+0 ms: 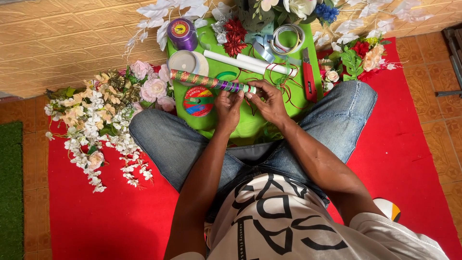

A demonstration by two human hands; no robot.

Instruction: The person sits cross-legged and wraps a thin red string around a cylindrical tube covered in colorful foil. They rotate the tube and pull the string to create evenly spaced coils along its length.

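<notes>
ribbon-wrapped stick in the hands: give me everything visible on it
The stick is a thin straight rod, wound in spirals of glittery ribbon: red, green and gold along its left part, purple and green nearer the hands, a pale bare-looking end at right. It lies nearly level, tilted slightly down to the right, above the green cloth. The left hand pinches it from below; the right hand grips its right end. Its left tip reaches toward the white ribbon spool.
</notes>
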